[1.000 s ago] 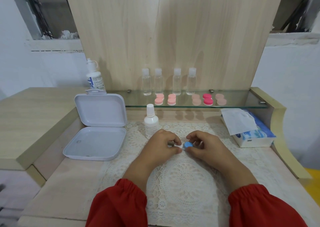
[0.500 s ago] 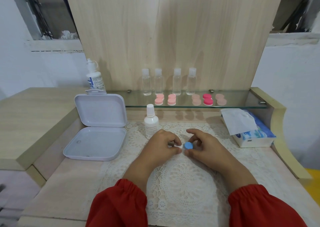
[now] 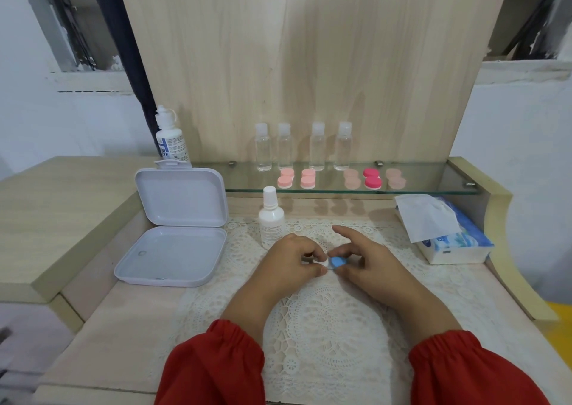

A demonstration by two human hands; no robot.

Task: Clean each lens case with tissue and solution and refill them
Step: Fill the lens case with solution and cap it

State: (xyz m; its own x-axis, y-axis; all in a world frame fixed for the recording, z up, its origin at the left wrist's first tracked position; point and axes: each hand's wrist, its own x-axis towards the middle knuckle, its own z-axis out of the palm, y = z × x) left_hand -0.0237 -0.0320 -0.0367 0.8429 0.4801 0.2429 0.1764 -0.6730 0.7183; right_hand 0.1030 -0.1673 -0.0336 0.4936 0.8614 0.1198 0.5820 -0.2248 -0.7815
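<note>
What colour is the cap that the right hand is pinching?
Blue cap, pinched by the right hand; the head view shows it.

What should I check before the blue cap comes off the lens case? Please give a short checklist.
1. Left hand holds the white lens case: ok.
2. Right hand pinches the blue cap: ok.
3. Cap fully unscrewed: cannot tell.
4. Solution bottle upright, beside the left hand: ok.
5. Tissue pack has a sheet sticking out: ok.
6. Liquid inside case: cannot tell.
</note>
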